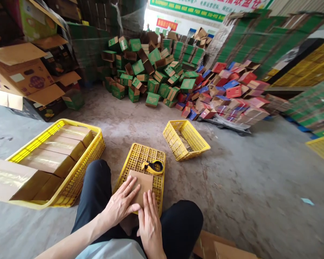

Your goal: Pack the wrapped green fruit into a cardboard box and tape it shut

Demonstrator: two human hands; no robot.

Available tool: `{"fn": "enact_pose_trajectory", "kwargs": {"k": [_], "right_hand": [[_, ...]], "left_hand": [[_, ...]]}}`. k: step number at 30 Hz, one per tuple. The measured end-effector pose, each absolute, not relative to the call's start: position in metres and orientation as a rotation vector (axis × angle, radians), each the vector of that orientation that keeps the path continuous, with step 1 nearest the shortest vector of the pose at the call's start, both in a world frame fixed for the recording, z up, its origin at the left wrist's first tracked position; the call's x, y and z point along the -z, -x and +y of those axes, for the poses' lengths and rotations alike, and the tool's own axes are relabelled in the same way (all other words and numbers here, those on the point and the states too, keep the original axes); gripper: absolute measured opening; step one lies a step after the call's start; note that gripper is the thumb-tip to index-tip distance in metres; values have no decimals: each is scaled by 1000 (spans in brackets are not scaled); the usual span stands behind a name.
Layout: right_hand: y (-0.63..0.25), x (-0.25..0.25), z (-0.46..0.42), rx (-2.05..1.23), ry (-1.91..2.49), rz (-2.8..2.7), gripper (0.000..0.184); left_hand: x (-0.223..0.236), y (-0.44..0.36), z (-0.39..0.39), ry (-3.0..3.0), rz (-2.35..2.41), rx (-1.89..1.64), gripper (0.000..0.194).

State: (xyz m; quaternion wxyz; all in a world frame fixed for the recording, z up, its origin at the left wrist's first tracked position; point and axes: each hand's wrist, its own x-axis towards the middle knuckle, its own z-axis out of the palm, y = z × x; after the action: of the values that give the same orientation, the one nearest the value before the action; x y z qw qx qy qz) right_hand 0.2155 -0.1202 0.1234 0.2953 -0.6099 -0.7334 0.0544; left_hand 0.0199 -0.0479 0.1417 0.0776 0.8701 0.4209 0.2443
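The room is a storage area with a bare concrete floor (248, 172). Heaped green boxes (153, 84) and red and blue boxes (233, 91) lie beyond the work position. At left, a large yellow crate (78, 180) contains cartons with tape (47, 160) across their tops. An upturned yellow crate (136, 156), its lattice base uppermost, serves as the work surface between the knees. One small carton (143, 185) rests flat on it; its visible top shows no clear tape strip. The left hand (118, 205) and right hand (151, 223) lie flat on it, fingers extended, neither gripping. A tape dispenser (152, 165) lies just beyond the carton.
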Motion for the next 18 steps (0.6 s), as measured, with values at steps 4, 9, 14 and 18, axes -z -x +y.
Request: {"fn": "enact_pose_trajectory", "kwargs": {"k": [4, 9, 14, 18], "right_hand": [[-220, -129, -122, -227, 1588, -1948, 56], [-224, -143, -89, -390, 1653, -1840, 51], [-226, -146, -59, -455, 1663, -1725, 53], [-228, -142, -62, -523, 1677, -1657, 55]], "left_hand": [[-142, -22, -51, -2600, 1247, -719, 76], [-139, -18, -50, -2541, 1208, -699, 71], [-139, -19, -50, -2522, 1201, -671, 74], [-138, -23, -53, -2514, 1220, -677, 73]]}}
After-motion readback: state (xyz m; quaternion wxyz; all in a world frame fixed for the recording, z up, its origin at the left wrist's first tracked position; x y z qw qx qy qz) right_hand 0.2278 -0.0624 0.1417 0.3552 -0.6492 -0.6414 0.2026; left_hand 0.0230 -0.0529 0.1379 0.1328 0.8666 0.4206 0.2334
